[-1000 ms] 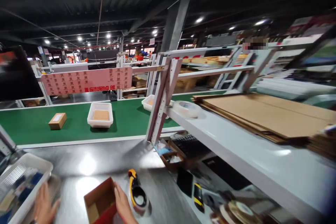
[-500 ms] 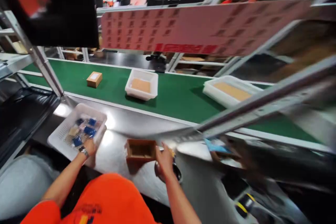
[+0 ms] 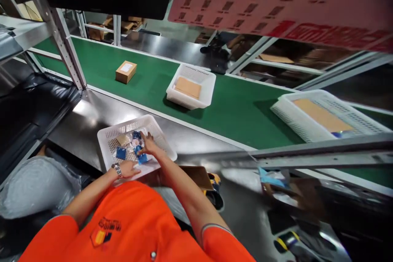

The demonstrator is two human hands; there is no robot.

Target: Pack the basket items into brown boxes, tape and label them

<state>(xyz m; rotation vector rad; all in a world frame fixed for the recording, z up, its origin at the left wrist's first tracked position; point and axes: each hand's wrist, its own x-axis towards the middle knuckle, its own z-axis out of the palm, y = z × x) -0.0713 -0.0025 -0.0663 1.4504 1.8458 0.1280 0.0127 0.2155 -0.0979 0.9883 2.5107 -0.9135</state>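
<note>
A white perforated basket (image 3: 107,153) stands on the metal table close to my body, with several small clear bags of blue items (image 3: 120,153) and a beige packet (image 3: 123,139) inside. My left hand (image 3: 128,169), a watch at its wrist, lies at the basket's near side; whether it grips anything is unclear. Reaching in from the right, my right hand (image 3: 147,145) has its fingers spread over the blue bags and touches them. Behind my right forearm is an open brown cardboard box (image 3: 198,177), partly hidden.
A green conveyor (image 3: 239,110) runs behind, carrying a small carton (image 3: 125,72), a white basket (image 3: 205,90) and stacked white baskets (image 3: 307,125). A metal post (image 3: 66,45) rises at left. A yellow-and-black device (image 3: 216,196) lies beside the cardboard box.
My right hand has left the cardboard box and moved left into the basket. My left hand has shifted to the basket's near side. The view has turned, and the basket appears farther right.
</note>
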